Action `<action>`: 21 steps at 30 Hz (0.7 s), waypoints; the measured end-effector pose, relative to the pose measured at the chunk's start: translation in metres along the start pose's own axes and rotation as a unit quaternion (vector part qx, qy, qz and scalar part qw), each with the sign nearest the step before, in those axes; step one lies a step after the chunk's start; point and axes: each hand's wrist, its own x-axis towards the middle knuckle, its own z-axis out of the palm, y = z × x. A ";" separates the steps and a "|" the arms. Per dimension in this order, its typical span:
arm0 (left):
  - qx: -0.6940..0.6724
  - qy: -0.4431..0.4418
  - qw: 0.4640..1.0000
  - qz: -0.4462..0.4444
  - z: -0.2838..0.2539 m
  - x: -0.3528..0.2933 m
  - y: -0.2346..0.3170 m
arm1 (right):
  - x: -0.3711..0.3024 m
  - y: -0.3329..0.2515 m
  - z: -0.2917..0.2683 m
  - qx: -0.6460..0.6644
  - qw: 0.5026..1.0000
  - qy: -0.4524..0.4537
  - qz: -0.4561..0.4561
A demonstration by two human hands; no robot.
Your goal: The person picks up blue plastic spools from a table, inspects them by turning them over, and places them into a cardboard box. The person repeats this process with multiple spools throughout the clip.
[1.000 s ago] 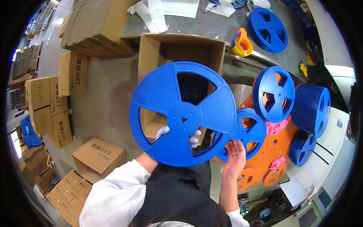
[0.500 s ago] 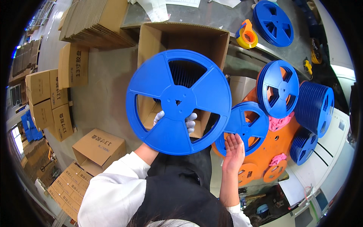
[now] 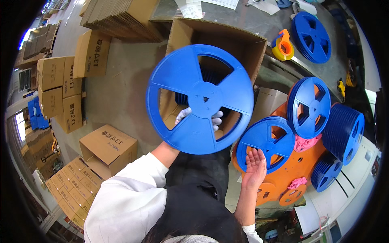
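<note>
A large blue plastic reel (image 3: pixel 204 106) is held up in front of me, its flat face toward me. My left hand (image 3: pixel 217 120), in a pale glove, grips it from behind; fingertips show through two of its windows, while the palm is hidden. Behind the reel stands an open cardboard box (image 3: pixel 227 29) with more dark blue reels inside, seen through the windows. My bare right hand (image 3: pixel 255 168) is palm up with its fingers stretched out, holding nothing. It overlaps the edge of another blue reel (image 3: pixel 269 141) at my right; whether it touches that reel I cannot tell.
Blue reel stacks (image 3: pixel 310 107) stand on an orange stand (image 3: pixel 302 162) at right, with pink cloths (image 3: pixel 307 142). A grey table (image 3: pixel 243 18) behind bears a tape dispenser (image 3: pixel 283 45) and a reel stack (image 3: pixel 311 37). Cartons (image 3: pixel 109 146) and flattened cardboard (image 3: pixel 117 18) lie left.
My view has turned, so the surroundings sit farther right in the picture. The held reel appears slightly higher and farther right. My left hand keeps its grip; my right hand stays outstretched.
</note>
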 end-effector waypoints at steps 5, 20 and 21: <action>0.180 0.163 0.966 0.092 -0.015 0.014 0.012 | -0.001 0.004 -0.007 0.002 1.000 0.011 0.017; 0.351 0.239 0.905 0.029 -0.131 0.179 -0.022 | 0.019 0.030 -0.024 -0.020 0.997 0.020 0.078; 0.355 0.221 0.908 0.034 -0.139 0.184 -0.027 | 0.021 0.031 -0.024 -0.013 0.996 0.023 0.082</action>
